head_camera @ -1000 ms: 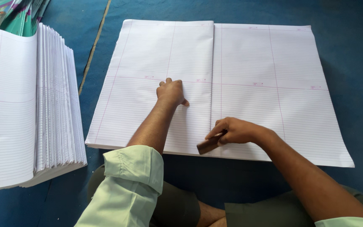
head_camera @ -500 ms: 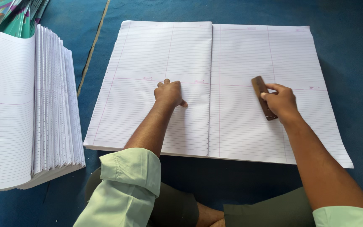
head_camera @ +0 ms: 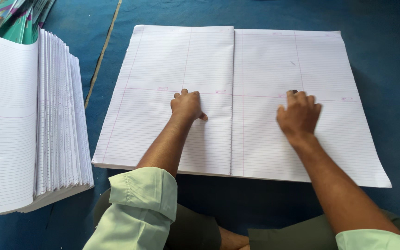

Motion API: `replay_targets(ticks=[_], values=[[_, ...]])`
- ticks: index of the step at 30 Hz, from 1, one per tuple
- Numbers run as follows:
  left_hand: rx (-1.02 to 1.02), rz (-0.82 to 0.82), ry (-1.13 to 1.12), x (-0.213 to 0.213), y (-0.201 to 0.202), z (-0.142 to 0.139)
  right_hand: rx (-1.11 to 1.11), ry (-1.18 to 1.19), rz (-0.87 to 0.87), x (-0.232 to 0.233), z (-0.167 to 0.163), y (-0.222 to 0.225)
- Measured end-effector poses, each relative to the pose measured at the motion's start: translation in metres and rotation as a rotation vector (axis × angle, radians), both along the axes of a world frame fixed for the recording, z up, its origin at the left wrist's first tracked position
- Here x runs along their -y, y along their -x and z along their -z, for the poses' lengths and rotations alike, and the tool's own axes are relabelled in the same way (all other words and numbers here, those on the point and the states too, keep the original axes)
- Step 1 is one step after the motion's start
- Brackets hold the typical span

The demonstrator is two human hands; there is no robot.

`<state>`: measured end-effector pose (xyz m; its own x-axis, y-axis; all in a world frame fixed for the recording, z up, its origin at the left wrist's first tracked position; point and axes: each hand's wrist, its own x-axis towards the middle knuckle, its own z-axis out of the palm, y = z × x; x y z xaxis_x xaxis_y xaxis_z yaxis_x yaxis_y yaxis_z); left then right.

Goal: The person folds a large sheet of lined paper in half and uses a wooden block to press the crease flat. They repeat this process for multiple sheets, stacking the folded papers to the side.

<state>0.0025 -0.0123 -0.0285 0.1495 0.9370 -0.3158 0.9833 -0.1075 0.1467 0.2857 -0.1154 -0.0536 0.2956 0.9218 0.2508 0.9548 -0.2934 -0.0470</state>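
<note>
A large stack of white ruled sheets [head_camera: 163,60] lies open on the blue floor, with a fold line down its middle. My left hand [head_camera: 187,105] presses flat on the left half, just beside the fold, and holds nothing. My right hand [head_camera: 298,115] rests on the right half near the red horizontal line. It covers a small brown wooden block [head_camera: 294,91], of which only the dark tip shows above the fingers.
A tall pile of folded ruled sheets [head_camera: 28,125] stands at the left, its folded edges fanned towards me. Green printed covers [head_camera: 10,21] lie at the top left corner. A thin yellow stick [head_camera: 103,48] lies on the blue mat [head_camera: 385,83].
My right hand has slid the wooden block from the near edge by the fold up and to the right across the right half. My left hand has stayed in place.
</note>
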Motion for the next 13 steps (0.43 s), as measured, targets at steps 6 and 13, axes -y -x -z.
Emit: replay_targets(ticks=[6,13], values=[[0.01,0.014,-0.017,0.0,0.001,0.0,-0.405,0.003,-0.076,-0.014,0.005,0.061],[0.003,0.019,-0.025,0.0,0.001,0.005,-0.583,0.152,-0.026,-0.035,-0.007,0.103]])
